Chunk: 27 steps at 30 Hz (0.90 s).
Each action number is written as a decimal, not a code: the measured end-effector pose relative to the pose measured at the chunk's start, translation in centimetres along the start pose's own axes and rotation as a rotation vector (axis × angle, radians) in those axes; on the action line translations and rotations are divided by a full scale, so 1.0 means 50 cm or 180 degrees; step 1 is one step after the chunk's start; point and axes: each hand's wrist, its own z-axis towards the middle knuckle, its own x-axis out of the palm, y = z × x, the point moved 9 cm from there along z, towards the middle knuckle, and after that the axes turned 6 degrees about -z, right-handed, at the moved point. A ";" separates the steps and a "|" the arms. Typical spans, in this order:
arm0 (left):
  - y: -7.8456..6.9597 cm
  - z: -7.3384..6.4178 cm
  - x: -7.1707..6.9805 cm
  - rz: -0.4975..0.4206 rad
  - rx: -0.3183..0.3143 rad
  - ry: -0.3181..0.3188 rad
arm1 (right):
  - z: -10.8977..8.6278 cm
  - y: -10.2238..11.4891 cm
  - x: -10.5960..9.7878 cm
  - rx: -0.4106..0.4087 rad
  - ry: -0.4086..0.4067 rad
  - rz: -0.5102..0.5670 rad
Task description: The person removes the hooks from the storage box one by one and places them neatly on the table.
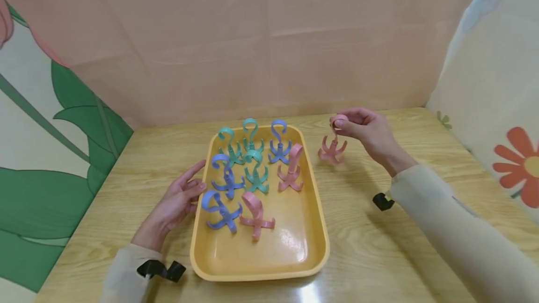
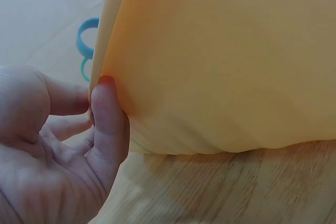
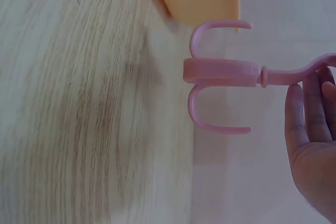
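Note:
In the head view, my right hand (image 1: 369, 135) pinches the curved top of a pink four-pronged hanging hook (image 1: 331, 149) to the right of the yellow tray (image 1: 322, 228). The right wrist view has that pink hook (image 3: 226, 72) with its prongs toward the wooden table and the fingers (image 3: 297, 116) at its curved end. On the tray's left side, my left hand (image 1: 178, 200) grips the rim; its thumb and fingers (image 2: 107, 108) pinch the edge in the left wrist view. Inside the tray stand green hooks (image 1: 257, 179), blue hooks (image 1: 280, 151) and pink hooks (image 1: 290, 176).
The tray rests on a wood-grain table (image 1: 362, 247). Behind it rises a plain pink backdrop (image 1: 269, 46). A leaf-patterned sheet (image 1: 38, 200) borders the left side, and a flowered sheet (image 1: 497, 88) borders the right.

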 end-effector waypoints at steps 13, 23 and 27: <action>0.002 0.001 -0.001 -0.0038 -0.0003 -0.0041 | 0.052 -0.054 0.000 0.0178 -0.0312 0.0072; 0.001 0.001 0.000 -0.0072 0.0002 -0.0030 | 0.068 -0.076 -0.010 0.0345 -0.0452 -0.0014; 0.001 0.001 -0.001 -0.0059 0.0013 -0.0015 | 0.073 -0.081 -0.009 0.0387 -0.0462 -0.0076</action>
